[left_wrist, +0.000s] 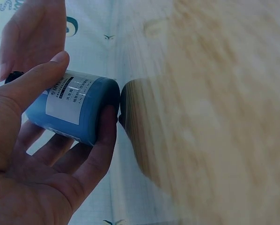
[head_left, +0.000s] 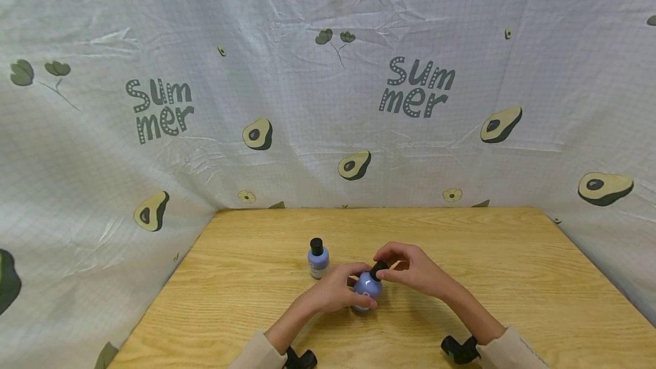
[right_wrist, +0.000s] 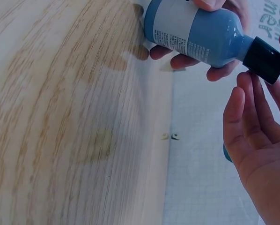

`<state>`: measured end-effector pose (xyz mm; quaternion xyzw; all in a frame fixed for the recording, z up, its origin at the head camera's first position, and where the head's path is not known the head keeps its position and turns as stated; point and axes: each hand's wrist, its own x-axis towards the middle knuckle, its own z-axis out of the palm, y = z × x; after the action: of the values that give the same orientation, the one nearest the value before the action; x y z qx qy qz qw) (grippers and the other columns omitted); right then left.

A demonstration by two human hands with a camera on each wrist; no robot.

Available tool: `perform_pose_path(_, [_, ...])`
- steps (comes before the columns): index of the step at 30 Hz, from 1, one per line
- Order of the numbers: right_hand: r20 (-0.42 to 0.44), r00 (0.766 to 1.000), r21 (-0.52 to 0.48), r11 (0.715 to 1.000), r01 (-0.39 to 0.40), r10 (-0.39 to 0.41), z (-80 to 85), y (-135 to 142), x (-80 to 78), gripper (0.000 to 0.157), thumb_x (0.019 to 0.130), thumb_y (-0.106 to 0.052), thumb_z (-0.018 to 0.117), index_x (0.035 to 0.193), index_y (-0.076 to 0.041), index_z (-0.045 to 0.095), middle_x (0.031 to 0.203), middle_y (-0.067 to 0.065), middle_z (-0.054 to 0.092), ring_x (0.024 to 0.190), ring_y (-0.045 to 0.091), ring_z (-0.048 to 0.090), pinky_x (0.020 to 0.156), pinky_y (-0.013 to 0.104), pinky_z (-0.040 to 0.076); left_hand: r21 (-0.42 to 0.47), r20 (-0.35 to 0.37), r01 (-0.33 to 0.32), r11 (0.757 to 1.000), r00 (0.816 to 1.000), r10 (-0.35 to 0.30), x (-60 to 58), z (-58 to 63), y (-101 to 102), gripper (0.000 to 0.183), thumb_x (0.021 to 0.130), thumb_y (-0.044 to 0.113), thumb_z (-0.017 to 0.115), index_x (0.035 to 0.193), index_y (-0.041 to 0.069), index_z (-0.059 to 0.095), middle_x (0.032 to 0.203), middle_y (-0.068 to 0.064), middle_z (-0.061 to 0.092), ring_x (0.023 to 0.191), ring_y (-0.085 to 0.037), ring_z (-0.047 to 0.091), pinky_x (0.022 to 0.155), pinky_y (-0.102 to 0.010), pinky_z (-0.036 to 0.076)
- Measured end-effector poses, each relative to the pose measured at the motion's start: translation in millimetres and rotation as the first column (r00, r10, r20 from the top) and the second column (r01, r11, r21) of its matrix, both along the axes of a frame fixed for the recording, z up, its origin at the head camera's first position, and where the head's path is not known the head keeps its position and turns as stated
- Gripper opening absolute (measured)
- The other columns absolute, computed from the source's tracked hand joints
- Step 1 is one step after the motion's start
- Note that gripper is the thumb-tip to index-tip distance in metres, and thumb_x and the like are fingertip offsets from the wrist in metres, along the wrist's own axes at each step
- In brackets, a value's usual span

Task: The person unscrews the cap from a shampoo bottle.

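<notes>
Held bottle (head_left: 367,286), blue with a white label, tilted above the surface (head_left: 230,278), slightly left of midway between its left and right edges; the capped end leans rightward and up. Left to right: a pale left sleeve (head_left: 258,352) enters from below, with a black wrist device (head_left: 301,359) beside it. Next, a standing bottle (head_left: 318,259), also blue and black-capped, is upright on the surface, nearer the far edge than the held one and well apart from both side edges. Just right of it, the left hand (head_left: 335,289) grasps the body of the held bottle, the thumb across the label side and the fingers curled round the opposite side, one of them reaching the base. Whether that base touches the surface cannot be told. At the upper end of the held bottle sits its black cap (head_left: 378,270), in place on the neck. The right hand (head_left: 412,269) pinches this cap between thumb and fingers. Farther right, a second black device (head_left: 460,350) lies at the right wrist, next to the right sleeve (head_left: 512,349). Behind the far edge, from left corner to right corner, hangs a white cloth (head_left: 307,90) printed with avocados, leaves and the word "summer".
</notes>
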<state>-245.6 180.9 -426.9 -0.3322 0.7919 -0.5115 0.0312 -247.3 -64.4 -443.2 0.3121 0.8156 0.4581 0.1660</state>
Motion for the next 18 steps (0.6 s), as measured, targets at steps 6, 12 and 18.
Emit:
perform_pose_path(6, [-0.014, 0.999, -0.010, 0.999, -0.040, 0.040, -0.8, 0.9, -1.4, 0.026, 0.099, -0.012, 0.069, 0.118, 0.004, 0.066, 0.111, 0.017, 0.069, 0.098, 0.009, 0.066, 0.083, 0.029, 0.059, -0.006, -0.035, 0.008, 1.000, 0.999, -0.008, -0.9, -0.8, 0.5, 0.050, 0.087, 0.026, 0.085, 0.134, 0.026, 0.066, 0.132, 0.003, 0.069, 0.118, -0.012, 0.067, 0.096, -0.026, 0.056])
perform_pose_path(12, [-0.035, 0.997, -0.011, 0.997, -0.073, 0.073, -0.3, 1.9, -1.6, 0.026, 0.098, -0.008, 0.067, 0.122, 0.002, 0.066, 0.115, 0.018, 0.069, 0.101, 0.007, 0.067, 0.084, 0.029, 0.058, -0.004, -0.063, 0.022, 1.000, 0.998, -0.022, -3.5, -4.0, 0.5, 0.051, 0.088, 0.027, 0.084, 0.135, 0.024, 0.066, 0.132, 0.003, 0.069, 0.119, -0.011, 0.067, 0.097, -0.027, 0.055])
perform_pose_path(18, [-0.027, 0.999, 0.002, 1.000, -0.022, 0.022, 0.4, 1.0, -0.2, 0.026, 0.098, -0.016, 0.070, 0.122, -0.009, 0.067, 0.116, 0.017, 0.069, 0.100, 0.008, 0.065, 0.084, 0.029, 0.058, -0.005, -0.050, 0.018, 1.000, 0.999, -0.018, -3.6, -4.6, 0.3, 0.051, 0.088, 0.027, 0.084, 0.135, 0.025, 0.066, 0.131, 0.005, 0.069, 0.116, -0.009, 0.067, 0.095, -0.025, 0.056])
